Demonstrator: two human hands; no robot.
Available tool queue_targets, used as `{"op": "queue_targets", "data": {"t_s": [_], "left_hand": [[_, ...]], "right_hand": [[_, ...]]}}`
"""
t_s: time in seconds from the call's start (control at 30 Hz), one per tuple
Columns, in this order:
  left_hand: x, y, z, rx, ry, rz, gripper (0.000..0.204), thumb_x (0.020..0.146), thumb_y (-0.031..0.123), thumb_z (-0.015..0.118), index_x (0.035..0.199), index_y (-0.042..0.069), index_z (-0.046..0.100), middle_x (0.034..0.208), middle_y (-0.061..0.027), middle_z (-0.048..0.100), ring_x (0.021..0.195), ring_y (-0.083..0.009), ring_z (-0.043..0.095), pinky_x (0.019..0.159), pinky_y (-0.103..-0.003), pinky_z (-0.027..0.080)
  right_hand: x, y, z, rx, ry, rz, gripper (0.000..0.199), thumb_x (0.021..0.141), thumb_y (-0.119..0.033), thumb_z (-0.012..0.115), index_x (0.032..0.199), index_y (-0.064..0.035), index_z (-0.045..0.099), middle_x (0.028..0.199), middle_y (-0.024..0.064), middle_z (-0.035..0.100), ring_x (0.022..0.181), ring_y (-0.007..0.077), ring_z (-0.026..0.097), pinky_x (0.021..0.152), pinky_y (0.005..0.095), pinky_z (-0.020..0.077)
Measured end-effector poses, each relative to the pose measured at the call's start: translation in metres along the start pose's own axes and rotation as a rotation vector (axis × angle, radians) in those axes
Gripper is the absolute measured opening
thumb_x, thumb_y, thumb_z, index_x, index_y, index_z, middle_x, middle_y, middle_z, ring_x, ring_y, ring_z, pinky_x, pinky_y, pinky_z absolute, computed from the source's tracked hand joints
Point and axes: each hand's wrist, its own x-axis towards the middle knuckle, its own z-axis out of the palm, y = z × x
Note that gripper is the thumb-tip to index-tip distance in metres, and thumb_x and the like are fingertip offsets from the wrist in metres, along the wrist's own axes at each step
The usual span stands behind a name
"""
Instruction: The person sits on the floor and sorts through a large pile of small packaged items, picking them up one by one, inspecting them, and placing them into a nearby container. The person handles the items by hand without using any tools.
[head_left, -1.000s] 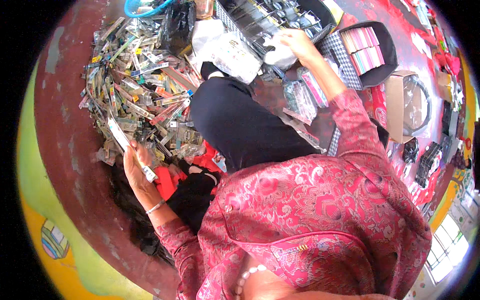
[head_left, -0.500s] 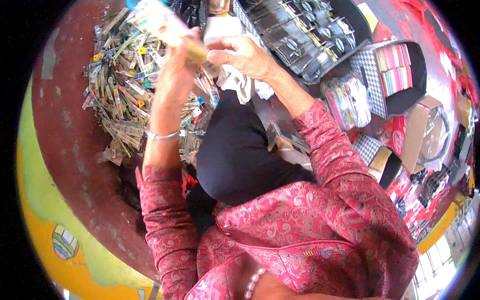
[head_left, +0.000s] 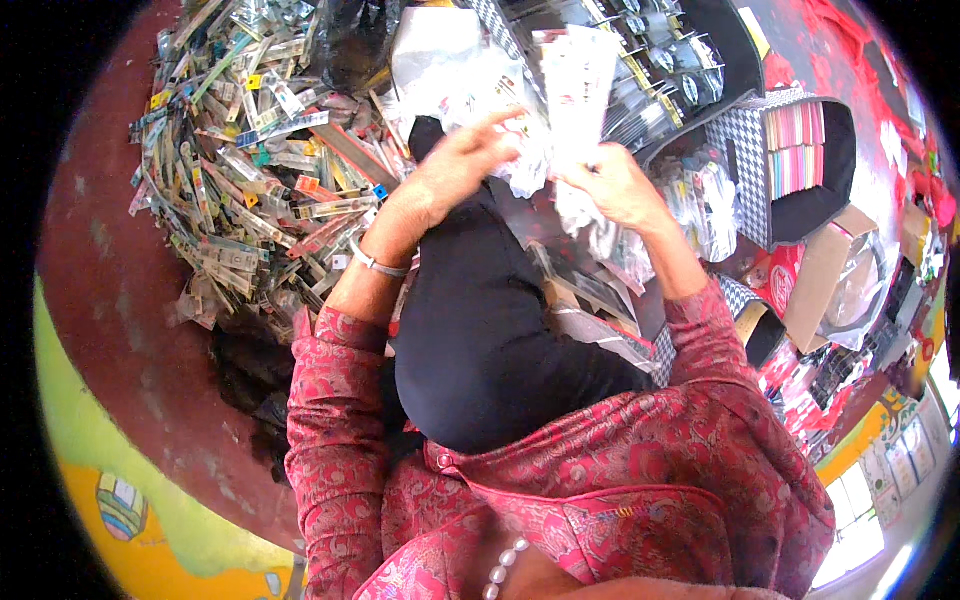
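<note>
Your left hand point(head_left: 455, 172) is blurred; the white packet point(head_left: 580, 80) at your right hand point(head_left: 622, 188) washes out in bright light. Far to that hand's lower right, a window point(head_left: 852, 528) glares, your view bending toward black corners.

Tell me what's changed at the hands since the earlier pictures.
The left hand has moved right, away from the pile of packets, and appears to have let go of the long packet it held. The right hand has swung right over the last half second and now grips a long pale packet. The pile and the checked box of coloured cards look unchanged.
</note>
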Motion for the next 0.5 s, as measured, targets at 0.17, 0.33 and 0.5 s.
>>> {"op": "queue_targets", "data": {"t_s": [0.17,0.33,0.5], "left_hand": [[0.022,-0.037,-0.037,0.973,0.721,0.183,0.042,0.061,0.030,0.072,0.082,-0.002,0.052,0.079,-0.0135,0.054,0.075,-0.0226,0.054,0.065,-0.035,0.043],[0.062,-0.046,-0.028,1.404,0.590,0.397,0.024,0.066,0.023,0.066,0.077,0.004,0.056,0.083,-0.0095,0.053,0.080,-0.0268,0.052,0.072,-0.037,0.042],[0.065,-0.054,-0.086,0.534,0.548,0.245,0.014,0.075,0.014,0.056,0.082,0.002,0.058,0.074,-0.0064,0.058,0.067,-0.0170,0.053,0.063,-0.028,0.042]], "right_hand": [[-0.031,0.027,-0.010,-0.079,0.197,0.022,0.029,0.078,-0.026,0.054,0.076,0.0020,0.062,0.064,0.0081,0.060,0.059,0.0120,0.055,0.055,0.0269,0.0427],[-0.040,0.027,-0.003,-0.044,0.217,0.039,0.032,0.077,-0.028,0.056,0.074,0.0032,0.061,0.059,0.0079,0.058,0.055,0.0107,0.053,0.051,0.0279,0.0416],[-0.038,0.018,-0.001,-0.115,0.117,0.052,0.021,0.080,-0.018,0.053,0.080,0.0010,0.061,0.069,0.0062,0.060,0.064,0.0115,0.055,0.060,0.0264,0.0434]]}}
